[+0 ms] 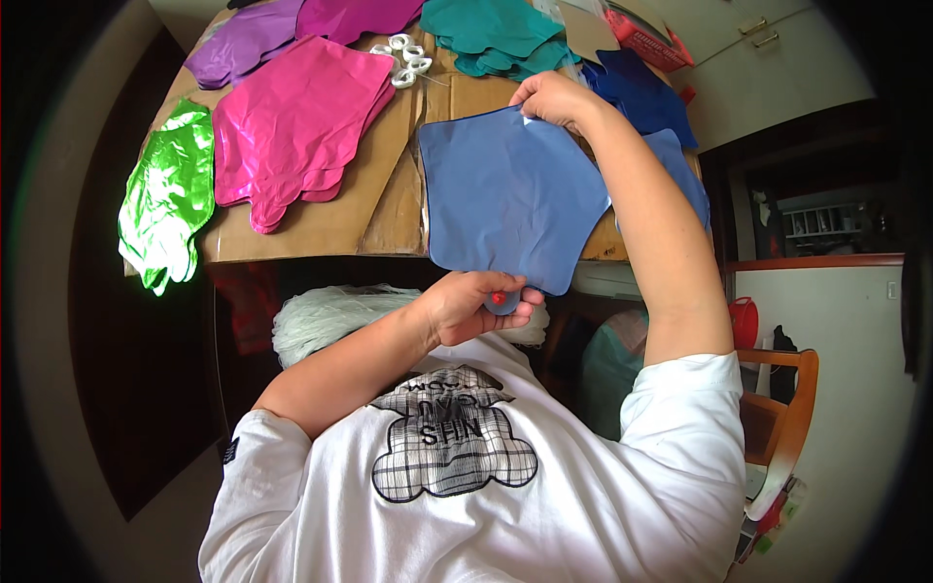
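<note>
A flat, uninflated blue foil balloon (pixel 510 194) is stretched out between my two hands, over the front edge of the cardboard-covered table. My right hand (pixel 556 101) pinches its top edge near the upper right corner, with a small white spot beside the fingertips. Close to my chest, my left hand (pixel 474 306) is closed on the balloon's lower edge, thumb on top. A rounded tab with a small red mark (pixel 500 298) shows between its fingers. More blue foil pieces (pixel 680 170) lie beneath my right forearm.
On the cardboard (pixel 389 209) lie flat foil stacks: pink (pixel 296 121), shiny green (pixel 170 189), purple (pixel 238 44), magenta (pixel 355 15), teal (pixel 496 34) and dark blue (pixel 641 92). White string loops (pixel 403 60) sit between them. A white string bundle (pixel 330 316) is below the table edge. A wooden chair (pixel 792 408) stands right.
</note>
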`<state>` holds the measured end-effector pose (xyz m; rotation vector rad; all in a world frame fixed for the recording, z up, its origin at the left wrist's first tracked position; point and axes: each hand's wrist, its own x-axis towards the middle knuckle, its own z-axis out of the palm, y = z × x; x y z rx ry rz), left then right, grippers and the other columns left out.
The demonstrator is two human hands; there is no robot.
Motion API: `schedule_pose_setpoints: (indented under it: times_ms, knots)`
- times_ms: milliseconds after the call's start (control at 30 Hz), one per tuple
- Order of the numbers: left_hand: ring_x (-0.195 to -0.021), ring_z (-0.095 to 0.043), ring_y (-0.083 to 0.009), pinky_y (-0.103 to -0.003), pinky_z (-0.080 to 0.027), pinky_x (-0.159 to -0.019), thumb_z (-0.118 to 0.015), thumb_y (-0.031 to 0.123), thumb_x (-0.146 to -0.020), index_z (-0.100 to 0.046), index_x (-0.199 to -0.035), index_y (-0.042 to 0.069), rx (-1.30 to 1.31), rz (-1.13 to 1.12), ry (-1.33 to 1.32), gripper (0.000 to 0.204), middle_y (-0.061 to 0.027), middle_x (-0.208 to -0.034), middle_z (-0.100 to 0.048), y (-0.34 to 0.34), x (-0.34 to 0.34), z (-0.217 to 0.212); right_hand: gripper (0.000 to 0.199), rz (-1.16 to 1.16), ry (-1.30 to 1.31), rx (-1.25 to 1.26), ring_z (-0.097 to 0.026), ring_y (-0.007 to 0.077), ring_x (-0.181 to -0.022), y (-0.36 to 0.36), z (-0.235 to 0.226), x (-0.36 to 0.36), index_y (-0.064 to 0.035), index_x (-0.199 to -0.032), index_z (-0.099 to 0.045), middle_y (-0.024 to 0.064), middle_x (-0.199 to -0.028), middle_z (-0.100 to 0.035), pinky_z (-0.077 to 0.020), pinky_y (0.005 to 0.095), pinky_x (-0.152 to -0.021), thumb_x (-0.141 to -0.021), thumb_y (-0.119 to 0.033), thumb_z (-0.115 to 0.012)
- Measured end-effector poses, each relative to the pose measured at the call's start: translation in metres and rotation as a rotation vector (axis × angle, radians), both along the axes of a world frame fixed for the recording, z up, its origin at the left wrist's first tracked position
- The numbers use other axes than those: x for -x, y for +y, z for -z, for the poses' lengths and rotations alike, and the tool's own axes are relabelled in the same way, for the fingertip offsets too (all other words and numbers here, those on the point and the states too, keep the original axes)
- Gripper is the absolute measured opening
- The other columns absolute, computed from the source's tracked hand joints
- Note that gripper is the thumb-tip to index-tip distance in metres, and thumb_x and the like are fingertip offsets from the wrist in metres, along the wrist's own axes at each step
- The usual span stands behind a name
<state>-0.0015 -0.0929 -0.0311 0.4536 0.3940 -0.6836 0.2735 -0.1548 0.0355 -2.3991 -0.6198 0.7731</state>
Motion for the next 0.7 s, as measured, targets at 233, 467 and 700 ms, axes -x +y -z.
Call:
schedule_pose_setpoints:
  times_ms: [233, 467, 700]
  knots:
    - [-0.075, -0.061, -0.0169, -0.035, -0.055, -0.081, -0.050, 0.013, -0.098, -0.056, -0.100, -0.004, -0.095, -0.009, 0.003, 0.018, -0.0117, -0.093, -0.064, -0.0002, 0.0009, -0.0014, 0.022, -0.027, 0.049, 0.016, -0.060, 0.0144, -0.076, -0.0020, -0.0074, -0.0009, 0.0009, -0.096, -0.067, 0.0070, -0.085, -0.065, -0.0496, 0.0274, -0.069, -0.076, 0.004, -0.058]
    - [-0.069, -0.055, -0.0137, -0.035, -0.054, -0.079, -0.051, 0.014, -0.098, -0.056, -0.096, -0.002, -0.035, -0.007, 0.018, 0.017, -0.0075, -0.084, -0.061, 0.0007, 0.0016, -0.0064, 0.023, -0.068, 0.034, -0.006, -0.060, 0.0140, -0.078, -0.0004, -0.0045, -0.0038, 0.0008, -0.100, -0.066, 0.0065, -0.087, -0.065, -0.0494, 0.0269, -0.071, -0.078, 0.003, -0.058]
    - [-0.065, -0.048, -0.0117, -0.033, -0.052, -0.076, -0.052, 0.015, -0.097, -0.056, -0.088, 0.001, -0.040, 0.010, 0.046, 0.017, -0.0041, -0.078, -0.055, 0.0003, 0.0014, -0.0056, 0.021, -0.103, -0.015, -0.027, -0.060, 0.0126, -0.082, 0.0004, -0.0005, -0.0051, -0.0004, -0.102, -0.064, 0.0068, -0.093, -0.065, -0.0495, 0.0265, -0.073, -0.082, 0.001, -0.057]
